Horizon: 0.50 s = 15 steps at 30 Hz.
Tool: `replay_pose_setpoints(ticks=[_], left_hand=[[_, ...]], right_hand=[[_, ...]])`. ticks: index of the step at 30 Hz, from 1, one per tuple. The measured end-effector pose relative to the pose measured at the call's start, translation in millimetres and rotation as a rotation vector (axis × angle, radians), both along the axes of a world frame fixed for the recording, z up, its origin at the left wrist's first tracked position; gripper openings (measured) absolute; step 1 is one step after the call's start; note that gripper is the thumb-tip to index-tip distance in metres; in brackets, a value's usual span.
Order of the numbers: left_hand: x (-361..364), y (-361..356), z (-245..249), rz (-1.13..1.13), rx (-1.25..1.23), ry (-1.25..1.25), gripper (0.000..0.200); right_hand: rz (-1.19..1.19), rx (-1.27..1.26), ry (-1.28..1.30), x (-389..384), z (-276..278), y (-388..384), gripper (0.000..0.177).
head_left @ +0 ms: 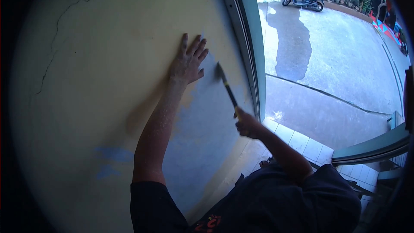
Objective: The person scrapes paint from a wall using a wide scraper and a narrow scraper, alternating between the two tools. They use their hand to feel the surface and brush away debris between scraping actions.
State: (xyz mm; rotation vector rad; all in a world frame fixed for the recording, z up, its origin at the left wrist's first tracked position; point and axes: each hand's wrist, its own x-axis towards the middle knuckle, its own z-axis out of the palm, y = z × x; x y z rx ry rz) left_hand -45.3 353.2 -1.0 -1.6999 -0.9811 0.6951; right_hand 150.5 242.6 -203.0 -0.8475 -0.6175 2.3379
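left hand (pixel 186 67) spreads on wall (pixel 108 60) at eleven o'clock, right hand (pixel 247 125) at four grips scraper (pixel 230 95); scraping, it seems, next needs steady pressure.

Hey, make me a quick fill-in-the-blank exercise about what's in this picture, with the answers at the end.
1. The right hand grips the tool by its ____.
2. The left hand is spread against the ____.
3. The front bodywork of the motorbike parked outside is coloured ____.

Missing words: handle; wall; blue.
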Motion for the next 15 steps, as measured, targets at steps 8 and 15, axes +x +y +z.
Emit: replay_pose_setpoints(ticks=[8,15], left_hand=[[2.2,1.8,4.2,0.028,0.001,0.017,0.069],[2.6,-1.6,0.6,0.024,-0.003,-0.001,0.07]], right_hand=[[0.005,0.049,-0.005,5.4,2.1,14.6,0.045],[-0.019,0.058,0.018,7.8,-6.4,29.1,0.045]])
